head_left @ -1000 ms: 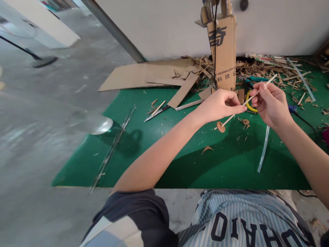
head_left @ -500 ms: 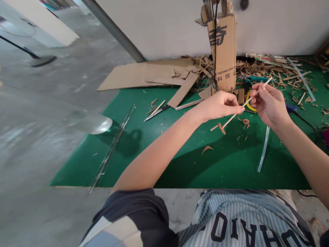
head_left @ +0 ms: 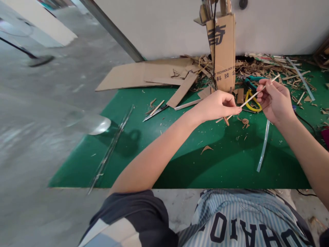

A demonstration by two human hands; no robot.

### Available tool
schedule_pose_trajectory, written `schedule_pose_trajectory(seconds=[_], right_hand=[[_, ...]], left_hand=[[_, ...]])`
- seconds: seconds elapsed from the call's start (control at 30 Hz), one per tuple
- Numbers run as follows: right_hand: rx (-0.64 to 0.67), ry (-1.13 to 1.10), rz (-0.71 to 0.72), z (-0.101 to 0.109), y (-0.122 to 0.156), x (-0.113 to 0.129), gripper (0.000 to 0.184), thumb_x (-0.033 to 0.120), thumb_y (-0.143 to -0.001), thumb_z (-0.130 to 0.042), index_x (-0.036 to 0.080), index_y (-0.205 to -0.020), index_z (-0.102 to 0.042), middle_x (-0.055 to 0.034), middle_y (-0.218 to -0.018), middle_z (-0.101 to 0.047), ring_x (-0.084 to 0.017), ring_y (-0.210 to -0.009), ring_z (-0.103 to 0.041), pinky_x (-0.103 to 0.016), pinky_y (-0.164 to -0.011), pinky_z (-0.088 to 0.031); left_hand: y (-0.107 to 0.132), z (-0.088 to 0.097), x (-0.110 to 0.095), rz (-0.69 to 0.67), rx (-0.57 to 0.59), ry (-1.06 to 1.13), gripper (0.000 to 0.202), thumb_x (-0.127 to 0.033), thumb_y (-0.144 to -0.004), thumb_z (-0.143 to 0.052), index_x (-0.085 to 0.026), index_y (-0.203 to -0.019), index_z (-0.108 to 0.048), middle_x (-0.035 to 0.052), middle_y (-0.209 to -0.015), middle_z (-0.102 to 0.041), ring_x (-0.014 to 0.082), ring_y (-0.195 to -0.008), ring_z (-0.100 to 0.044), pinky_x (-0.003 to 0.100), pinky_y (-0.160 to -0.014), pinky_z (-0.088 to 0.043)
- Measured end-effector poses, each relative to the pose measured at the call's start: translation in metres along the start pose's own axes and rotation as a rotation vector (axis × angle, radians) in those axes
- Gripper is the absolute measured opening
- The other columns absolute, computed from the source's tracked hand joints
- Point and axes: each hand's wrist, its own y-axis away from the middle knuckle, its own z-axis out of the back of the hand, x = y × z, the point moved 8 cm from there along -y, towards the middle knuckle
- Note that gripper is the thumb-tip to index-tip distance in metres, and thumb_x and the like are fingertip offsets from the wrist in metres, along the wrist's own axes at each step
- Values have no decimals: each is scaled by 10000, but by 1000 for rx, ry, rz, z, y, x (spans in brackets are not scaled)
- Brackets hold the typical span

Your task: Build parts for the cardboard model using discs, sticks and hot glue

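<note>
A thin pale wooden stick (head_left: 248,100) slants between my two hands above the green tabletop. My left hand (head_left: 224,104) pinches it near its lower part, thumb against fingers. My right hand (head_left: 276,97) grips the upper part, with the tip poking out past the thumb. Near the stick's lower end sits a small brown cardboard disc (head_left: 226,121), partly hidden below my left hand. Behind the stick lie yellow-handled pliers (head_left: 253,103). On the table under my hands is a small scrap of cut cardboard (head_left: 245,121).
A tall cardboard stand (head_left: 224,51) rises at the back, among heaped cardboard scraps (head_left: 272,68). Flat cardboard (head_left: 123,75) lies at the back left. A clear glue stick (head_left: 263,147) lies in front of my right hand. Thin clear rods (head_left: 113,147) overhang the left front edge.
My right hand has moved right and slightly up with the stick. The disc end has drawn up closer to my left hand, which has barely moved. More of the yellow-handled pliers shows.
</note>
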Motion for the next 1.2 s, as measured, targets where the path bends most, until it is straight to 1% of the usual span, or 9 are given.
schedule_pose_trajectory(seconds=[0.23,0.33,0.4,0.47,0.53,0.63,0.77,1.0,1.2], right_hand=[[-56,-105,-50,2,0,5,189,438,-937,-698,261,-873,-698,18,-781,-667,-94,-640,-639,-207,-557,-574],[-90,-137,-79,3,0,1,176,406,-951,-681,252,-869,-703,25,-764,-666,-80,-607,-609,-193,-546,-575],[-123,-156,-84,6,-1,0,172,394,-962,-661,252,-873,-700,28,-760,-667,-79,-598,-602,-194,-536,-574],[-154,-168,-70,12,-3,-1,171,395,-964,-657,255,-872,-691,27,-761,-664,-84,-604,-614,-200,-535,-571],[-178,-172,-51,19,-7,-1,172,400,-958,-666,257,-864,-676,24,-765,-659,-93,-624,-639,-210,-543,-570],[-207,-180,-33,27,-10,-2,171,393,-955,-671,255,-855,-658,20,-765,-652,-104,-645,-662,-224,-553,-572],[-241,-193,-16,30,-11,-4,175,395,-955,-663,255,-851,-651,23,-760,-652,-102,-645,-660,-225,-563,-578],[-282,-225,-8,34,-11,-6,166,391,-954,-646,263,-850,-664,23,-780,-676,-104,-653,-664,-229,-577,-601],[-285,-238,10,34,-11,-2,169,406,-946,-653,286,-827,-663,23,-779,-695,-123,-671,-681,-253,-580,-621]], left_hand=[[-1,-2,-5,27,21,32,200,-226,-898,-672,-161,-710,-662,9,-643,-629,50,-476,-431,248,-478,-281],[-3,-4,-1,16,26,24,194,-245,-902,-661,-156,-730,-652,29,-696,-668,63,-522,-489,254,-520,-365],[-4,-3,1,-35,28,37,201,-334,-920,-653,-152,-836,-671,70,-823,-726,109,-658,-617,279,-619,-482],[-4,1,-1,-142,45,57,306,-433,-925,-643,-164,-1068,-674,114,-1070,-754,178,-920,-710,325,-781,-567],[-1,4,-6,-283,87,30,484,-434,-883,-693,-217,-1304,-595,118,-1337,-683,229,-1209,-668,353,-969,-569],[4,6,-11,-397,126,-86,652,-362,-814,-764,-267,-1412,-519,105,-1478,-594,268,-1358,-587,389,-1104,-525],[6,8,-11,-421,23,-153,598,-306,-813,-743,-248,-1370,-532,97,-1445,-604,261,-1315,-615,404,-1110,-537],[5,12,-11,-416,-182,-185,350,-264,-831,-721,-187,-1147,-594,80,-1232,-701,197,-1147,-688,359,-1064,-565],[5,19,-10,-386,-304,-234,275,-212,-836,-710,-185,-1082,-591,58,-1110,-734,172,-1035,-715,343,-989,-580]])
